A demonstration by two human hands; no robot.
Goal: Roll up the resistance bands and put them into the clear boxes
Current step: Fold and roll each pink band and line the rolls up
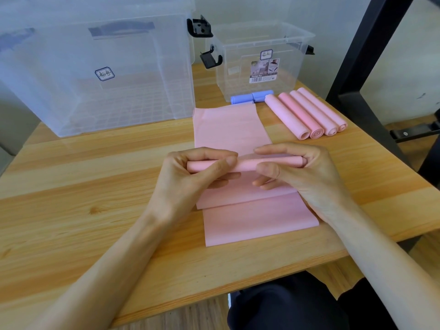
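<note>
The left hand [190, 172] and the right hand [300, 170] both pinched the thin rolled-up part of a flat pink rubber resistance band [238, 129], thumbs on the near side of the roll and curled fingers over its far side. The roll lay crosswise between the hands, just above the table. The unrolled length of the band ran away from it toward the far side of the light wooden table [83, 186], and another flat stretch of pink band lay under the hands, reaching toward the near edge.

Far right of the hands, four finished pink rolls [307, 113] lay side by side, touching one another. Just beyond the flat band's far end sat two small blue rolls [252, 97], against the front wall of the small clear plastic box with black latches [262, 63]. A large clear plastic box [95, 67] stood at the far left of the table.
</note>
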